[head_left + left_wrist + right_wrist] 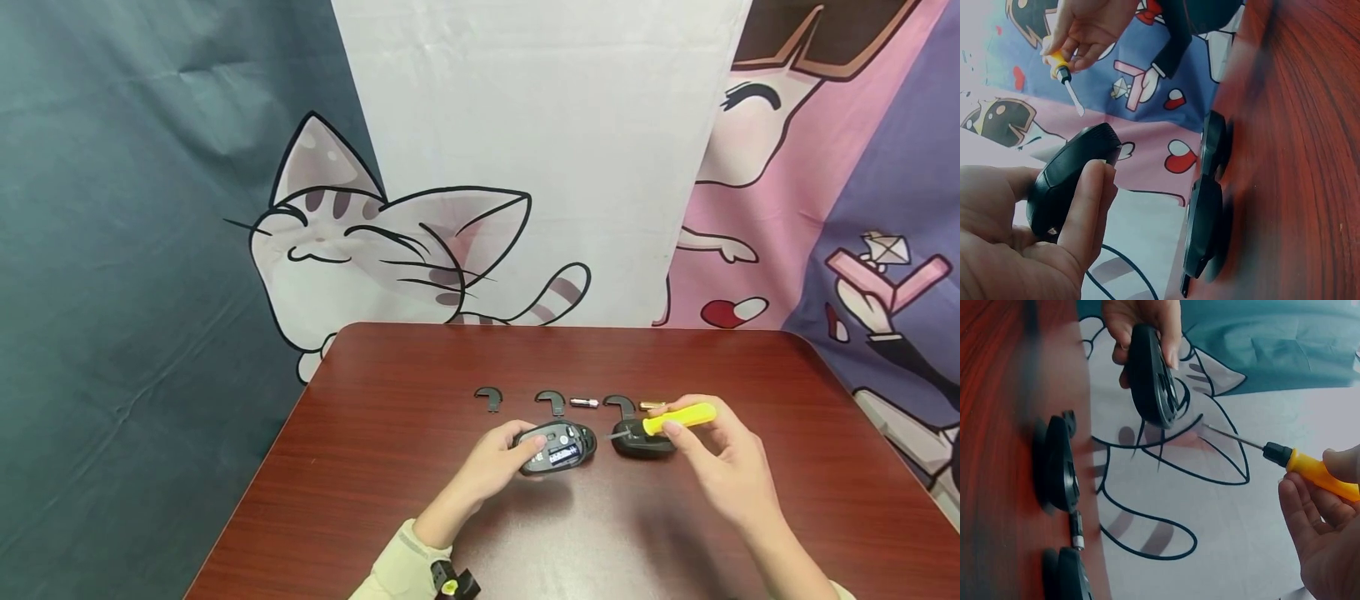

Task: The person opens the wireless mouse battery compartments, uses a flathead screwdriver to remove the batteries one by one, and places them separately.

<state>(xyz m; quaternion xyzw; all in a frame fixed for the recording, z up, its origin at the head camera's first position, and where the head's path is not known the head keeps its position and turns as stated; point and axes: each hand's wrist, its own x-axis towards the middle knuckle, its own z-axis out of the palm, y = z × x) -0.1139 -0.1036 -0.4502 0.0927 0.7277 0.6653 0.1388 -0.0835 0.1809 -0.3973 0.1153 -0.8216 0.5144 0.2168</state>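
Note:
My left hand (pixel 491 462) grips a black computer mouse (pixel 536 457) above the table, with its underside and open battery compartment facing up in the head view. The thumb lies over the underside; fingers support the rounded shell in the left wrist view. My right hand (pixel 731 471) holds a screwdriver (pixel 686 417) by its yellow handle. Its metal tip (pixel 1219 432) points toward the held mouse, with a gap between them. A second black mouse (pixel 643 446) lies on the table below the screwdriver. Another mouse (pixel 1204 225) lies there, largely hidden behind the held one in the head view.
Three curved dark covers (pixel 491 397) lie in a row across the reddish-brown table (pixel 360 467). Between two of them is a small silvery battery (pixel 584 402); a gold-coloured one (pixel 651 406) lies near the right hand. A printed cloth (pixel 555 125) hangs behind the table's far edge.

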